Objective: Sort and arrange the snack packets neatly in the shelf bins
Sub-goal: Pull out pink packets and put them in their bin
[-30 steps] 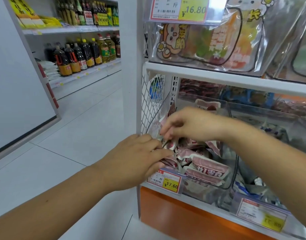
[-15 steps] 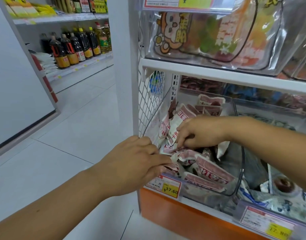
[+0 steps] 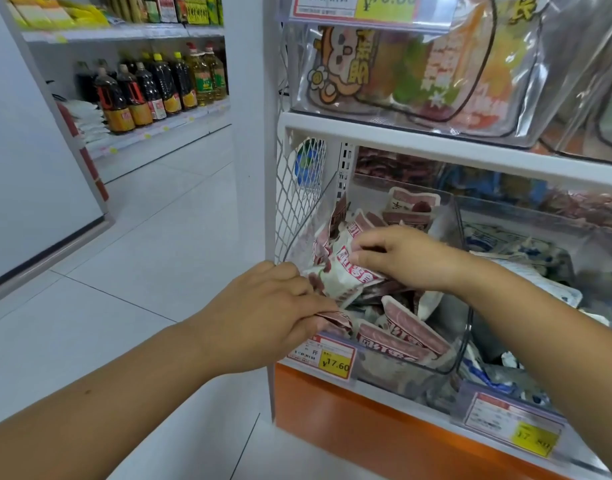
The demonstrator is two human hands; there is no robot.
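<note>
A clear plastic bin (image 3: 451, 362) on the lower shelf holds several red-and-white snack packets lying at mixed angles. My right hand (image 3: 406, 259) reaches across the bin and pinches a white packet with red lettering (image 3: 346, 277), which lies tilted above the pile. My left hand (image 3: 263, 318) is at the bin's front left corner, its fingers curled on a dark red packet (image 3: 337, 320) just above the price tag. More packets (image 3: 406, 332) lie flat at the front of the bin, and others (image 3: 413, 204) lean at its back.
A yellow price tag (image 3: 327, 358) reading 17.60 hangs on the bin's front. A white wire mesh panel (image 3: 299, 195) closes the shelf's left side. A neighbouring bin (image 3: 526, 393) with blue-and-white packets is at right. Large clear bags (image 3: 412, 67) fill the shelf above. Bottles (image 3: 148, 91) line a far shelf.
My right hand has lifted a white packet up out of the pile and shifted a little right. My left hand stays at the bin's front left corner.
</note>
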